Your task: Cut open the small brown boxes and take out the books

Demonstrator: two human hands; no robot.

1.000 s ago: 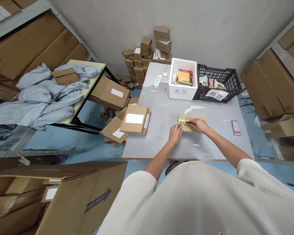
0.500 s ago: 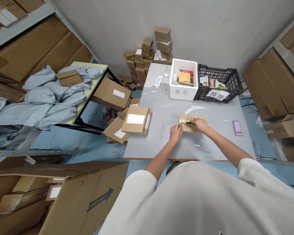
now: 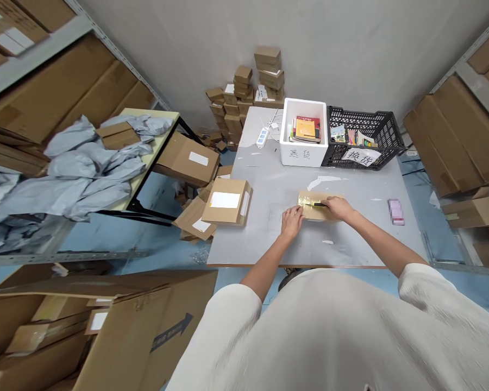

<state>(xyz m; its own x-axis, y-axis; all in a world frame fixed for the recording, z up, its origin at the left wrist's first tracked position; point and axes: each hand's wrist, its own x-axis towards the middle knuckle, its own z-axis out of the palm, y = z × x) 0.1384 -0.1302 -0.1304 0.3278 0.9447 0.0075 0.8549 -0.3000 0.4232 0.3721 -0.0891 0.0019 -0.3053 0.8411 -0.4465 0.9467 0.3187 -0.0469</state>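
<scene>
A small cardboard box (image 3: 321, 196) with shiny clear tape on its left part lies on the grey table, in front of my body. My left hand (image 3: 292, 221) grips its near left corner, fingers bent against the edge. In my right hand (image 3: 338, 208) is a black utility knife (image 3: 319, 205), its tip pointing left over the taped part. Whether the blade is in the tape is too small to tell. Left of my hands, a larger cardboard box (image 3: 227, 202) with white labels sits at the table's edge.
At the table's back stand a white foam box (image 3: 302, 154) holding books and a black plastic crate (image 3: 392, 142). A power strip (image 3: 262, 137) lies beside them. A pink pad (image 3: 396, 212) is at the right. Grey parcels (image 3: 73, 187) cover the left table; a big carton (image 3: 146, 331) stands near left.
My right hand has drawn the knife slightly to the right across the box. My left hand stays at the box's corner. The view has shifted slightly.
</scene>
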